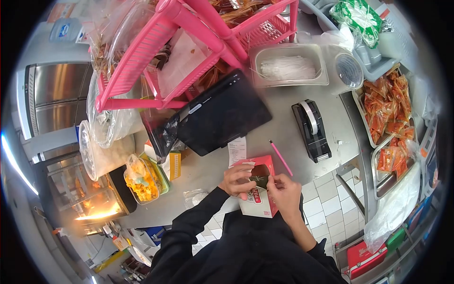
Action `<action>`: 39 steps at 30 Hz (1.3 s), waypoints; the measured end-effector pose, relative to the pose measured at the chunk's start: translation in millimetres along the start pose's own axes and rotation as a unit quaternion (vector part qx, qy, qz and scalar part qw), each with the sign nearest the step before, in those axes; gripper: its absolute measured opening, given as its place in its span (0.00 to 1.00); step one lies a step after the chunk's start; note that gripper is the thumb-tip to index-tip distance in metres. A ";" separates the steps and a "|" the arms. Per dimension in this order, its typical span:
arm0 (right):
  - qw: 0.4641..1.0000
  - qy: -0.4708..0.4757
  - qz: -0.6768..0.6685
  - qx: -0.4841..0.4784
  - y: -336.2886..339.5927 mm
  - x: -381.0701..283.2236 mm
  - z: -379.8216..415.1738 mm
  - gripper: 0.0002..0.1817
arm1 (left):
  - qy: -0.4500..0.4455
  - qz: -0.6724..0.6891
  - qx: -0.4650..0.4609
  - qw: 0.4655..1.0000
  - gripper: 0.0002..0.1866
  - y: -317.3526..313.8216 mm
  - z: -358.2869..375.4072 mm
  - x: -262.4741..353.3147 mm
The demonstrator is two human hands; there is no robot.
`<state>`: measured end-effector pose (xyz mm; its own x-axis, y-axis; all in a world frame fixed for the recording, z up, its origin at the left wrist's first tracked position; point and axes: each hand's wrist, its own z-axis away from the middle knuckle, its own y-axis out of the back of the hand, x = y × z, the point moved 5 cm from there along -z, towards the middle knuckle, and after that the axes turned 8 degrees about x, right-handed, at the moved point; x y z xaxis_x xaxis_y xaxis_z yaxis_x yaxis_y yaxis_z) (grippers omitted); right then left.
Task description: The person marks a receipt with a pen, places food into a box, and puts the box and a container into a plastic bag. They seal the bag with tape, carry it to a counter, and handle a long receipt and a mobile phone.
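Note:
A red and white cardboard food box (259, 207) stands at the near edge of the metal table, its top open. Something dark shows inside it, too small to name. My left hand (236, 181) grips the box's left rim with curled fingers. At the opposite rim, my right hand (285, 193) pinches the edge of the box between thumb and fingers. A printed receipt (237, 150) lies just beyond the box. To the right of that is a pink pen (282, 159).
A black tablet (224, 113) leans before a pink rack (142, 52). Right of it are a black tape dispenser (311, 130) and a steel pan (288, 80) of white wrapped items. Trays of orange-red packets (388, 109) stand far right; a yellow food tub (142, 185) sits left.

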<state>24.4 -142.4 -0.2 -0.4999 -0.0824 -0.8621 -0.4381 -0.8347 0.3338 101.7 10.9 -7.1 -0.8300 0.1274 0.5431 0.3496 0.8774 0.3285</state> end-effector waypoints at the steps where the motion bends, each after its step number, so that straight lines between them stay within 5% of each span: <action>1: 1.000 0.002 0.001 -0.001 0.4 -1.6 0.0 0.09 | 0.005 0.003 0.006 1.000 0.29 1.0 2.0 -1.2; 9: 1.000 0.015 -0.015 -0.008 -2.5 -11.5 5.8 0.11 | 0.011 0.007 0.055 0.998 0.29 7.9 10.2 -4.8; 15: 0.992 0.101 0.074 -0.020 9.3 -27.8 6.8 0.10 | 0.074 0.001 0.015 0.997 0.18 10.8 9.2 -4.3; 17: 0.980 0.143 0.072 0.120 35.7 -37.3 2.1 0.08 | 0.158 -0.096 -0.119 0.976 0.07 -2.2 -9.5 -7.2; 18: 0.978 0.150 0.074 0.128 46.0 -34.9 -5.3 0.08 | 0.148 -0.092 -0.114 0.978 0.07 -9.1 -24.8 -4.0; 20: 0.899 0.206 0.217 0.321 87.1 -31.6 -15.2 0.10 | 0.210 -0.153 -0.219 0.941 0.05 -35.3 -40.7 -5.2; 21: 0.894 0.210 0.220 0.328 97.1 -24.1 -23.4 0.10 | 0.226 -0.149 -0.230 0.935 0.05 -42.9 -41.2 -8.4; 24: 0.931 0.128 0.193 0.281 108.9 -6.5 -47.8 0.15 | 0.222 -0.153 -0.227 0.936 0.05 -44.9 -41.4 -11.6; 26: 0.983 0.030 -0.053 0.173 98.7 -0.1 -53.5 0.16 | 0.216 -0.153 -0.228 0.937 0.04 -42.8 -40.3 -11.1; 28: 0.978 0.053 -0.047 0.195 95.0 -8.6 -47.3 0.15 | 0.191 -0.141 -0.217 0.947 0.04 -36.0 -39.5 -4.6; 30: 0.924 0.184 0.182 0.282 95.9 -28.6 -33.8 0.13 | 0.165 -0.114 -0.162 0.966 0.05 -18.9 -22.3 -3.4; 33: 0.929 0.212 0.153 0.261 77.3 -36.9 -15.1 0.13 | 0.113 -0.090 -0.063 0.987 0.07 -0.3 3.7 -9.8; 35: 0.991 0.130 0.008 0.006 33.6 -44.0 -4.2 0.14 | 0.093 -0.098 -0.030 0.990 0.08 4.5 7.4 -6.7; 39: 0.993 0.113 0.043 -0.014 -8.3 -15.0 -8.3 0.13 | 0.049 -0.074 -0.049 0.995 0.14 -2.3 -0.6 1.5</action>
<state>41.7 -138.8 6.8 -0.3530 -0.2710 -0.8955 -0.3787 -0.8339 0.4016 99.9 8.8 -6.6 -0.8308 -0.0487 0.5544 0.2722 0.8333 0.4811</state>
